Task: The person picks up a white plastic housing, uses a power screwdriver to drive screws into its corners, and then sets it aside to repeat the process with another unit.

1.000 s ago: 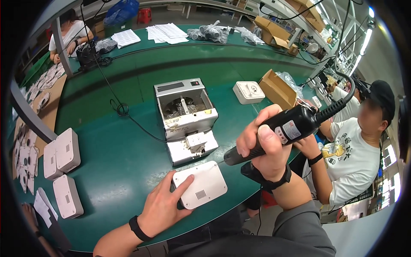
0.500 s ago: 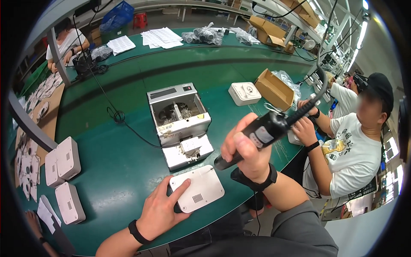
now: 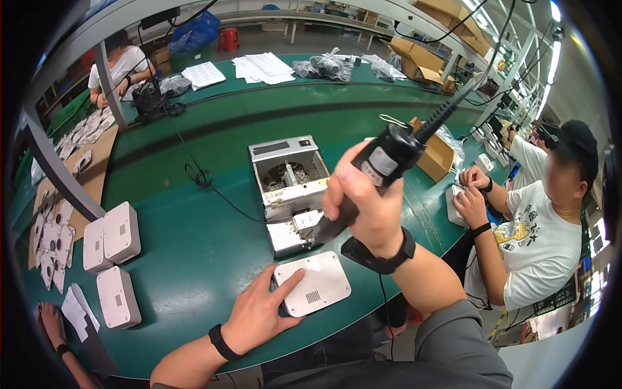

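My left hand grips the left end of a white plastic housing lying flat on the green table, its slotted vent and corner screw holes facing up. Raised to the right of it, my right hand is wrapped round a black electric screwdriver with a cable running from its top. The screwdriver's lower end points down and left, to the outlet at the front of a screw feeder. Small loose screws lie in the feeder's open bin. Whether the tip touches a screw is too small to tell.
Several white housings stand at the left, near papers and another person's hand. White parts cover cardboard at the far left. A cardboard box sits right of the feeder. A co-worker handles a white housing at the right.
My right hand has brought the screwdriver away from the housing's far right corner, across to the feeder's front outlet. My left hand keeps its hold on the housing. The whole view has shifted slightly.
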Demonstrator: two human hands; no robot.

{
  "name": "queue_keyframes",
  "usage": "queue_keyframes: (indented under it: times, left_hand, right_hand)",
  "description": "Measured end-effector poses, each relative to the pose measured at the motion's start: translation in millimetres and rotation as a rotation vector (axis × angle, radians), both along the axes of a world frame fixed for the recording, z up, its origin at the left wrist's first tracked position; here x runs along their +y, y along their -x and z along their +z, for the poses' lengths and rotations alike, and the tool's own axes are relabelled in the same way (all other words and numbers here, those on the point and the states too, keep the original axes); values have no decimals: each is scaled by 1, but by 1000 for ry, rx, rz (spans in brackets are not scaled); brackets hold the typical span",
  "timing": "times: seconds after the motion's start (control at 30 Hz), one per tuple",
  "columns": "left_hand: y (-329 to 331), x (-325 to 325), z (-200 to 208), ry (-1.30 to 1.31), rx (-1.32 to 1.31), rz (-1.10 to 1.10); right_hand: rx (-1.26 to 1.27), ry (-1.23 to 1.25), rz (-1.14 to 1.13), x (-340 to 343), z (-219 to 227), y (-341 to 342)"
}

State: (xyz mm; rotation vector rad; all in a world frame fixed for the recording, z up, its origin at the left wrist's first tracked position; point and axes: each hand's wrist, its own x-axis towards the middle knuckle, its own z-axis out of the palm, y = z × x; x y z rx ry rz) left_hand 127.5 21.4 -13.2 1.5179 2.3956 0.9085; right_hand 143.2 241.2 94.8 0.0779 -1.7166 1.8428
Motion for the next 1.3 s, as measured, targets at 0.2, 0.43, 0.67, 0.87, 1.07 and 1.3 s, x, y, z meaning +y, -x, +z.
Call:
queue_keyframes:
  times: [0.2, 0.43, 0.67, 0.87, 1.07, 1.3]
  left_hand:
    - [5, -2, 1, 17, 2, 5]
    - [6, 0, -1, 7, 1, 3]
    - [5, -1, 1, 28, 2, 3]
    - [5, 4, 2, 31, -1, -15]
    - [7, 18, 7, 39, 2, -38]
    - [10, 36, 5, -10, -16, -73]
  right_hand:
    - [18, 51, 83, -9, -8, -21]
    - [8, 52, 92, -7, -23, -22]
    - [4, 83, 123, -8, -31, -14]
    - [-1, -56, 105, -3, -37, -14]
    - [27, -107, 93, -4, -6, -19]
    - [29, -5, -3, 1, -1, 4]
